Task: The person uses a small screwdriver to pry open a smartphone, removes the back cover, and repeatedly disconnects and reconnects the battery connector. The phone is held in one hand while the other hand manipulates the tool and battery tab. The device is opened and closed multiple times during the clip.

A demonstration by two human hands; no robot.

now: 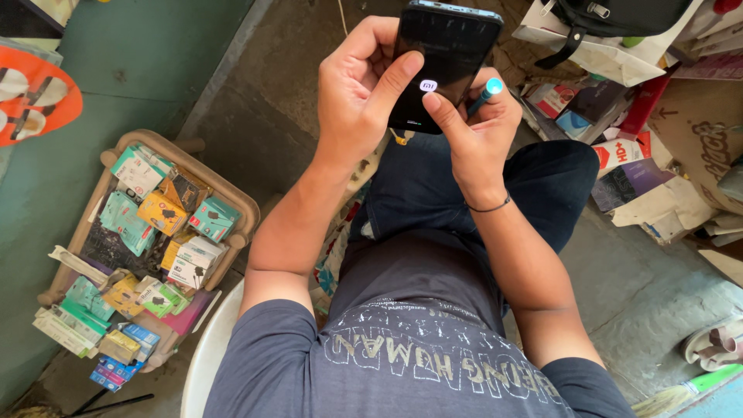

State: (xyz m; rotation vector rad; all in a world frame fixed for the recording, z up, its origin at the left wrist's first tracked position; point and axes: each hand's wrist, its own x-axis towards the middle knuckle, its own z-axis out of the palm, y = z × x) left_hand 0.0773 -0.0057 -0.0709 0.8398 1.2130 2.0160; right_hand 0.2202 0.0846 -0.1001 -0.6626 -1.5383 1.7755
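From the head camera, looking down over the seated person's lap, a black smartphone (pixel 445 62) is held up between both hands above the knees, its dark screen facing the camera with a small logo lit near the lower middle. The left hand (pixel 357 81) wraps the phone's left edge, fingers curled behind it, and its thumb lies across the screen. The right hand (pixel 478 124) supports the phone from below and to the right, its thumb tip touching the lower part of the screen; the same hand also clasps a thin tool with a teal tip (pixel 487 91) against the phone's right edge. A dark band (pixel 489 207) circles the right wrist.

To the left, on the green floor, a wooden tray (pixel 246 213) is packed with small coloured boxes (pixel 166 213), well apart from the hands. To the right lie scattered cardboard packages (pixel 631 182) and a white bag (pixel 611 50). A white chair edge (pixel 207 356) shows beside the person's left arm.
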